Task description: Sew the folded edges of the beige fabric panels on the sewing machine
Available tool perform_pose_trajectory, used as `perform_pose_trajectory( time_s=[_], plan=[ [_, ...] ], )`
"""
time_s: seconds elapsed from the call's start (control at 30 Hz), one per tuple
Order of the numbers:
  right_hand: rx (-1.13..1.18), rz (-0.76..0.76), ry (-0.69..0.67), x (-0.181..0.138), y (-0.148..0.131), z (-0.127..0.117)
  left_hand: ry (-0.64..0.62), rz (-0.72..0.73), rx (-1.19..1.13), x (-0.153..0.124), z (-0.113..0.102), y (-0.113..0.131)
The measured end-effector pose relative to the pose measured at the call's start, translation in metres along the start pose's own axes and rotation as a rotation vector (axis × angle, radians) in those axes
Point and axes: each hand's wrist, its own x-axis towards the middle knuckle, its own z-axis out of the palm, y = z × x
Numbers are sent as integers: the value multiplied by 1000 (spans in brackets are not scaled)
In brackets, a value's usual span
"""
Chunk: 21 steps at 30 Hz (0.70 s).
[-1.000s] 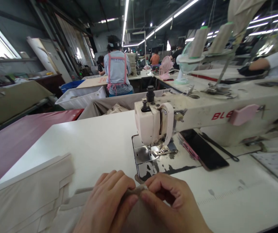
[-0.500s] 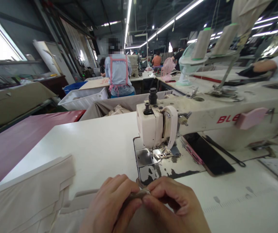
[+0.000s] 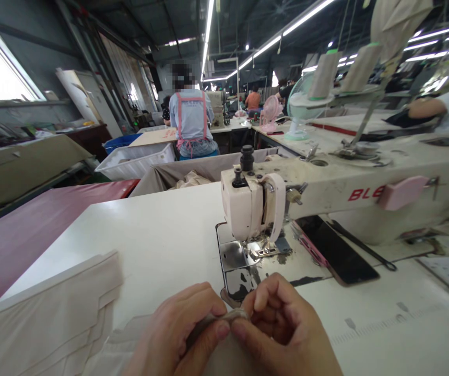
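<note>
My left hand [image 3: 177,331] and my right hand [image 3: 283,329] meet at the near edge of the white table [image 3: 157,235]. Together they pinch a folded edge of beige fabric [image 3: 230,315] between thumbs and fingers. The rest of that piece is hidden under my hands. Just beyond my fingers stands the cream sewing machine [image 3: 326,188], its presser foot [image 3: 263,249] resting on the worn metal needle plate [image 3: 248,266].
A stack of beige cut pieces [image 3: 48,318] lies at the near left. A dark phone [image 3: 336,248] rests under the machine arm. Thread cones [image 3: 322,73] and a small fan [image 3: 297,109] stand behind. A person in a pink apron [image 3: 191,120] works ahead beside bins.
My hands have slid slightly to the right and my right fingers have curled up more over the fabric edge. The view has shifted a little.
</note>
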Motion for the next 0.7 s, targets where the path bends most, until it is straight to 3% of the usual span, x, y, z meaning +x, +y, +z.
perform_pose_trajectory(
  time_s=[0.1, 0.5, 0.7],
  plan=[
    [3, 98, -49, 1, -3, -2, -8, -2, -26, 3, 0, 1],
    [-149, 113, -110, 2, -5, -13, 4, -20, 181, 0, 3, 8],
    [-124, 177, -120, 1, -4, -13, 46, -124, 67, -2, 2, 6]
  ],
)
